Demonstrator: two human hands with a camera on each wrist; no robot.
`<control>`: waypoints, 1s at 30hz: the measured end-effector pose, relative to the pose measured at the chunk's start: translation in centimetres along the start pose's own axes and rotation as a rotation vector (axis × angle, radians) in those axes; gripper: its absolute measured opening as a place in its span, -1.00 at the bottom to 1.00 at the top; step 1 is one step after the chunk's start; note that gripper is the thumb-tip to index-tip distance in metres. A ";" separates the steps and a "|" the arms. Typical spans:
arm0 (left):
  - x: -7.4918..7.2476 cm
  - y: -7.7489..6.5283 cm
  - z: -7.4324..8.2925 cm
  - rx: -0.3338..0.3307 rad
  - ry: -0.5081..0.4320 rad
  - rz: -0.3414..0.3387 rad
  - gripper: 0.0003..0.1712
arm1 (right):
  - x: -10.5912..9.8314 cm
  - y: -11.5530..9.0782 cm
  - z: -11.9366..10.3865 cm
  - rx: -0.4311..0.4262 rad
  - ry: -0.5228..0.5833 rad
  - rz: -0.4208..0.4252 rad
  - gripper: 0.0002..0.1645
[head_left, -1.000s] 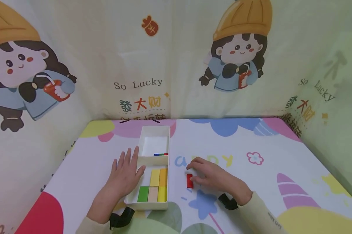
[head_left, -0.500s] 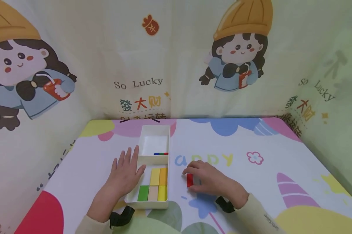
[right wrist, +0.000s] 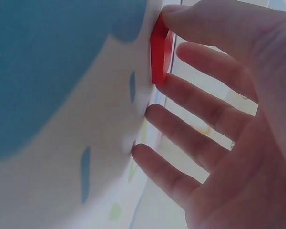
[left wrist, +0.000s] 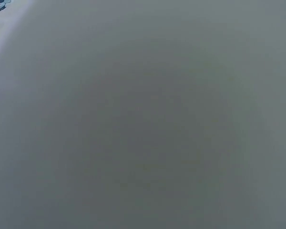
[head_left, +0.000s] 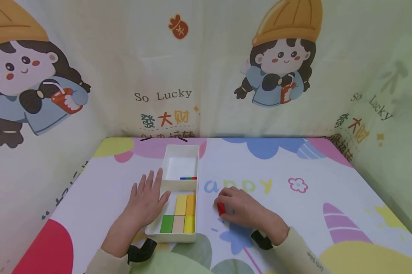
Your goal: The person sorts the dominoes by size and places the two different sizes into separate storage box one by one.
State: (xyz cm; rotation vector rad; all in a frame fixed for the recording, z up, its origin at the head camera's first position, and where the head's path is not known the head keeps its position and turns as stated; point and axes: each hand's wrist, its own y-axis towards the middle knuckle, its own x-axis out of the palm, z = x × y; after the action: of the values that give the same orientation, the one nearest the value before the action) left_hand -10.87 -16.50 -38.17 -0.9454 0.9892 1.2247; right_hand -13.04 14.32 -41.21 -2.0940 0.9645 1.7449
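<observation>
My right hand (head_left: 241,207) pinches a small red block (right wrist: 158,50) by its ends, thumb on one end and fingertips at the other. In the right wrist view the block is right at the tabletop, and the other fingers reach down to the table. To the left, my left hand (head_left: 146,203) spreads its straight fingers along the left side of a white two-part box (head_left: 178,238), thumb over the wall. Its near compartment holds several flat blocks: a green block (head_left: 166,224), a beige block (head_left: 178,224), yellow ones and an orange block (head_left: 190,204). The left wrist view is a grey blur.
The far compartment has thin blue, green and red edges (head_left: 188,178) along its near wall. A printed cloth (head_left: 267,163) with shapes and letters covers the table. Patterned curtains (head_left: 213,76) stand behind and at both sides.
My right hand has come down over the red block, thumb and fingers closing on its ends, and the block now sits slightly turned. The left hand has stayed in place.
</observation>
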 end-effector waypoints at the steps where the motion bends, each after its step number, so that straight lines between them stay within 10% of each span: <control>1: 0.0 0.0 0.0 0.001 -0.003 0.000 -0.11 | 0.0 0.0 0.0 -0.002 -0.002 0.002 -0.63; 30: -0.2 0.0 -0.2 -0.002 -0.014 -0.017 -0.10 | -0.1 0.4 -0.1 0.070 0.001 0.018 -0.82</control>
State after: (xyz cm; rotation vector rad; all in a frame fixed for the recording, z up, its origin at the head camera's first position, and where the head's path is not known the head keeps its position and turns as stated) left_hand -10.90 -16.71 -38.08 -0.9437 0.9669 1.2175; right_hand -13.21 13.97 -40.96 -2.0495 1.0323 1.6931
